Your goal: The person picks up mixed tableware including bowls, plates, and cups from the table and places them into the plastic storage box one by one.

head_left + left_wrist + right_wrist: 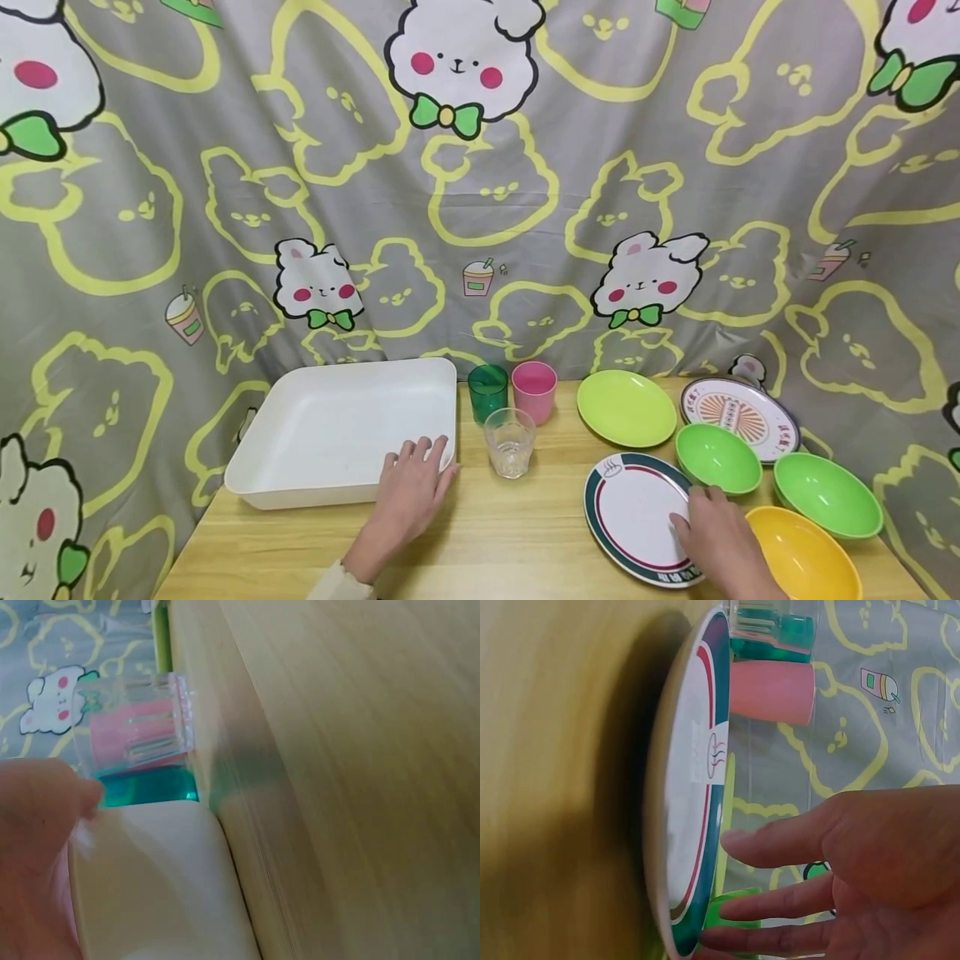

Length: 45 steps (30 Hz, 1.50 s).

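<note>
My left hand lies over the front right corner of a white rectangular tray, its fingers reaching over the rim. In the left wrist view, the thumb shows close to the edge of the tray. My right hand is over the right side of a white plate with a dark green and red rim. In the right wrist view, the thumb and fingers are spread apart beside the edge of the plate. A green bowl is just beyond the right fingertips.
Between tray and plates stand a clear glass, a green cup and a pink cup. Behind are a yellow-green plate and a patterned plate. Another green bowl and a yellow bowl sit right. A curtain hangs behind.
</note>
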Each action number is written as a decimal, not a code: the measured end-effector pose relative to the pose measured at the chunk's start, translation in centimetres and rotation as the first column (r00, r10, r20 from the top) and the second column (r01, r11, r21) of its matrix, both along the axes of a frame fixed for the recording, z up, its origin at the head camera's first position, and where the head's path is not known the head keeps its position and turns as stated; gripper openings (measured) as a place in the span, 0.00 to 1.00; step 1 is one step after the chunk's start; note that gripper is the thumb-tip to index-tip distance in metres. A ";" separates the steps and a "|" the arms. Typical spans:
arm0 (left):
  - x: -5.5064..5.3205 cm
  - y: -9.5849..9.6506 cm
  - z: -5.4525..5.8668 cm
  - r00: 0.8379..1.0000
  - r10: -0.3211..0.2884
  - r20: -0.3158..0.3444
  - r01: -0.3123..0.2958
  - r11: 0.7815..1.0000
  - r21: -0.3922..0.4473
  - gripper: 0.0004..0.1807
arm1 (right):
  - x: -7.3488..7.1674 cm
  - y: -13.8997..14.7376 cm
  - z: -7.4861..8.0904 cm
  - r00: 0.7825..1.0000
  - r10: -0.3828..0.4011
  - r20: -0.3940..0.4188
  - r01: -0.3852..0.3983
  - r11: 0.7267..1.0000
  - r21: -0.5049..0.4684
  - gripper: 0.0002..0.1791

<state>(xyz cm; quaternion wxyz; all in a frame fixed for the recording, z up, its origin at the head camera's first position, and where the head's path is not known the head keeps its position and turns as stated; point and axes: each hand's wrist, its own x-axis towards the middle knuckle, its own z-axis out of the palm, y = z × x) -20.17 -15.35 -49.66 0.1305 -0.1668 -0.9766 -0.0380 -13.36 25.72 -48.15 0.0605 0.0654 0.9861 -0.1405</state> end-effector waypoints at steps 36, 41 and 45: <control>0.9 0.1 -0.2 0.994 -0.094 -0.063 0.085 0.988 -0.128 0.09 | -0.4 -0.5 -2.1 0.991 -0.104 0.084 0.118 0.976 -0.182 0.54; 0.9 0.3 -0.2 0.993 -0.099 -0.071 0.090 0.989 -0.119 0.09 | -0.3 -0.5 -2.2 0.985 -0.117 0.127 0.148 0.951 -0.271 0.59; 0.9 0.4 -0.2 0.993 -0.103 -0.063 0.095 0.989 -0.117 0.09 | 0.1 -0.2 -2.7 0.979 -0.115 0.165 0.176 0.890 -0.420 0.57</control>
